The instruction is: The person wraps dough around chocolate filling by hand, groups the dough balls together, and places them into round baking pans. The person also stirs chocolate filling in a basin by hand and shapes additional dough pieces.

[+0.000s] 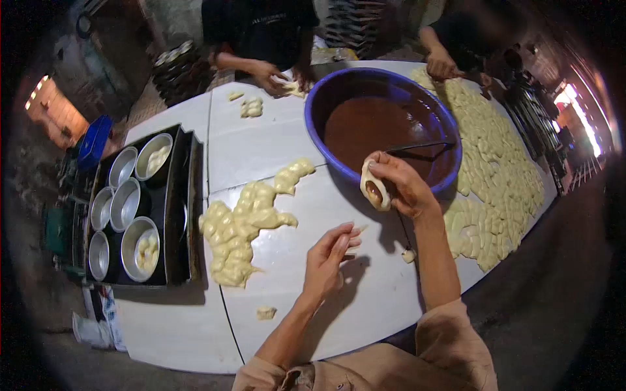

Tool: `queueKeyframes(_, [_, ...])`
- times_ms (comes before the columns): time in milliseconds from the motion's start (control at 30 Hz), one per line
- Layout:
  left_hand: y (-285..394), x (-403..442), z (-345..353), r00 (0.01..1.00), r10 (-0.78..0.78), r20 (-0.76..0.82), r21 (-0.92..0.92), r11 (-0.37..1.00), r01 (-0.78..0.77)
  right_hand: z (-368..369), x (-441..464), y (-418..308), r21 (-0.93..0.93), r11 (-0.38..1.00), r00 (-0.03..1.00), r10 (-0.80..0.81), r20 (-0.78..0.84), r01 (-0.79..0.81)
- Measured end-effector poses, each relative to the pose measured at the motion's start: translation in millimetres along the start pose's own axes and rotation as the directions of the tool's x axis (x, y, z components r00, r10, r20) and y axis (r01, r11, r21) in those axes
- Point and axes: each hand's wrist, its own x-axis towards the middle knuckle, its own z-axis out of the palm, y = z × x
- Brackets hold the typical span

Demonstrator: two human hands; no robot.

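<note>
My right hand (pixel 403 186) holds up a flattened piece of dough (pixel 373 190), folded around a glossy brown filling, beside the tub's near rim. My left hand (pixel 324 260) is over the table, lower and to the left, its fingers loosely bent and apart. A pale bit, perhaps dough, shows at its fingertips. To its left lies a cluster of filled, rounded dough pieces (pixel 238 228). Small dough scraps rest near me, one lump (pixel 266 313) at the front and another (pixel 409 256) under my right forearm.
A purple tub (pixel 311 133) holds brown filling and a dark utensil (pixel 417 146). Many flat dough pieces (pixel 492 169) cover the table's right side. Round metal pans (pixel 125 205) sit on a black tray (pixel 173 228) at left. Two people work across the table (pixel 156 332).
</note>
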Motion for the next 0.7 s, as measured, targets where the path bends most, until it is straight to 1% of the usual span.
queueKeyframes(67, [11, 11, 20, 0.996, 0.051, -0.075, -0.240, 0.968, -0.067, 0, 1, 36, 0.129, 0.991, 0.997, -0.050, 0.053, 0.043])
queueKeyframes(100, [7, -1, 24, 0.994, -0.004, -0.111, -0.389, 0.920, -0.040, 18, -16, 45, 0.125, 0.992, 0.999, -0.001, 0.047, -0.005])
queueKeyframes(133, [5, -8, 18, 0.996, -0.009, -0.094, -0.460, 0.887, -0.036, 36, -33, 51, 0.121, 0.991, 0.998, 0.047, 0.041, -0.052])
queueKeyframes(167, [3, -9, 8, 0.997, 0.014, -0.073, -0.520, 0.852, -0.050, 38, -30, 69, 0.133, 0.990, 0.997, 0.047, 0.058, -0.054])
queueKeyframes(200, [-1, -17, -7, 0.994, -0.003, -0.107, -0.484, 0.873, -0.050, 44, -30, 87, 0.209, 0.976, 0.996, 0.036, 0.079, -0.052])
queueKeyframes(233, [-10, -23, -16, 0.991, -0.019, -0.131, -0.468, 0.882, -0.045, 45, -35, 97, 0.148, 0.988, 0.996, 0.039, 0.079, -0.051])
queueKeyframes(267, [-16, -28, -23, 0.972, -0.066, -0.224, -0.446, 0.894, -0.042, 46, -39, 104, 0.082, 0.996, 0.996, 0.034, 0.081, -0.041])
queueKeyframes(300, [-16, -34, -29, 0.958, -0.053, -0.282, -0.492, 0.865, -0.097, 50, -43, 110, 0.022, 0.999, 0.996, 0.022, 0.085, -0.024])
queueKeyframes(333, [-18, -40, -35, 0.945, -0.044, -0.323, -0.461, 0.879, -0.117, 59, -48, 112, -0.149, 0.989, 0.998, -0.006, 0.065, 0.016])
queueKeyframes(367, [-21, -44, -42, 0.932, -0.030, -0.361, -0.429, 0.893, -0.137, 74, -60, 112, -0.159, 0.987, 0.999, 0.036, 0.032, -0.030])
queueKeyframes(400, [-25, -47, -49, 0.922, -0.016, -0.388, -0.407, 0.900, -0.155, 74, -59, 124, -0.323, 0.936, 0.989, -0.120, 0.082, 0.140])
queueKeyframes(433, [-26, -51, -54, 0.912, -0.004, -0.411, -0.385, 0.907, -0.170, 72, -57, 138, -0.467, 0.830, 0.953, -0.262, 0.154, 0.304])
queueKeyframes(500, [-24, -60, -56, 0.903, 0.007, -0.429, -0.361, 0.915, -0.179, 77, -60, 151, -0.590, 0.719, 0.929, -0.305, 0.208, 0.368])
queueKeyframes(533, [-23, -63, -58, 0.896, 0.011, -0.443, -0.335, 0.925, -0.177, 85, -62, 153, -0.569, 0.724, 0.920, -0.336, 0.202, 0.390])
queueKeyframes(567, [-21, -66, -59, 0.889, 0.015, -0.457, -0.309, 0.935, -0.175, 87, -62, 158, -0.499, 0.790, 0.933, -0.320, 0.162, 0.358])
queueKeyframes(600, [-19, -70, -60, 0.881, 0.006, -0.473, -0.241, 0.961, -0.136, 90, -61, 164, -0.422, 0.847, 0.945, -0.302, 0.123, 0.325])
queueKeyframes(633, [-19, -72, -61, 0.898, -0.022, -0.440, -0.311, 0.941, -0.129, 94, -61, 166, -0.340, 0.894, 0.956, -0.279, 0.085, 0.292])
queueKeyframes(667, [-19, -75, -62, 0.913, -0.050, -0.406, -0.379, 0.918, -0.119, 95, -64, 162, -0.055, 0.995, 0.994, -0.085, 0.074, 0.089])
queueKeyframes(700, [-20, -77, -64, 0.926, -0.076, -0.369, -0.446, 0.889, -0.105, 95, -63, 163, -0.015, 0.998, 0.996, -0.053, 0.071, 0.054])
